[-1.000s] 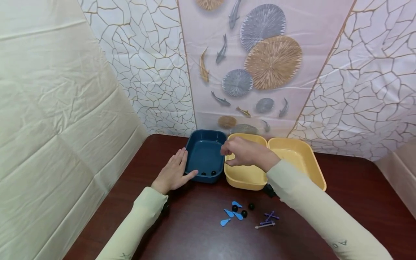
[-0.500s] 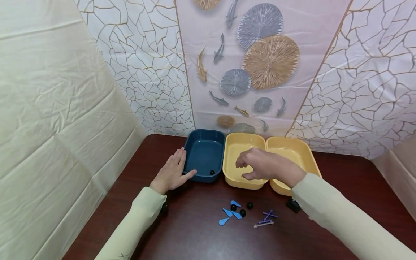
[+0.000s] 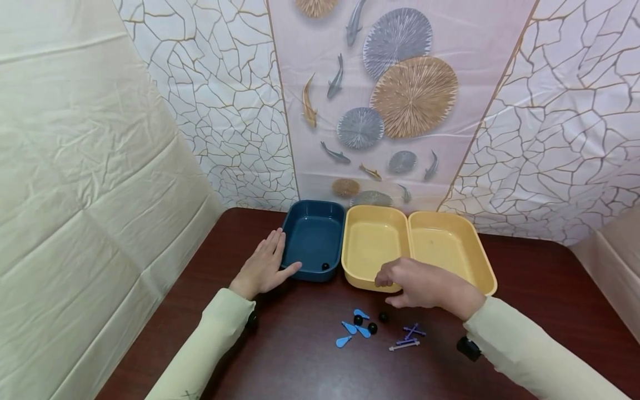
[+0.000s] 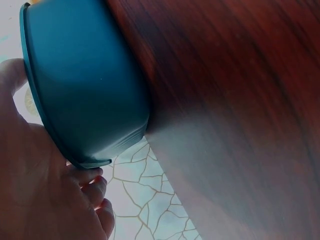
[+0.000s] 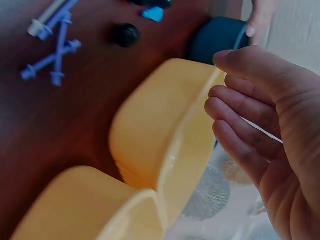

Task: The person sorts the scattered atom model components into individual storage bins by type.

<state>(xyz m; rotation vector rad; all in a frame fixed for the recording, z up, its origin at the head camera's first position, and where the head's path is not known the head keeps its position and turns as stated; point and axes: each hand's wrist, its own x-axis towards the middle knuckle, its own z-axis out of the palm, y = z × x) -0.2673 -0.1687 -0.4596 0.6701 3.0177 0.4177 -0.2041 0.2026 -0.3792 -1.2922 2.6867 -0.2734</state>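
My left hand (image 3: 262, 266) rests with straight fingers along the left rim of the dark blue tray (image 3: 314, 239), its thumb over the front corner. One small black ball (image 3: 325, 266) shows inside that tray near the front wall. Above the front edge of the middle yellow tray (image 3: 372, 244) hovers my right hand (image 3: 417, 282), fingers loosely bent and nothing between them. Nearest to it on the table lie three black balls (image 3: 383, 317), several light blue teardrop-shaped pieces (image 3: 343, 341) and several purple sticks with knobbed ends (image 5: 60, 50), one of them paler.
A second yellow tray (image 3: 445, 250) stands against the right side of the middle one. All the trays line up at the back of the dark wooden table (image 3: 300, 355), before a patterned cloth (image 3: 410, 100). A black wrist device (image 3: 469, 348) sits under the right sleeve.
My right hand has moved from beside the blue tray rightward and toward me, to the middle yellow tray's front edge. The left hand stays put. One fewer ball shows in the blue tray.
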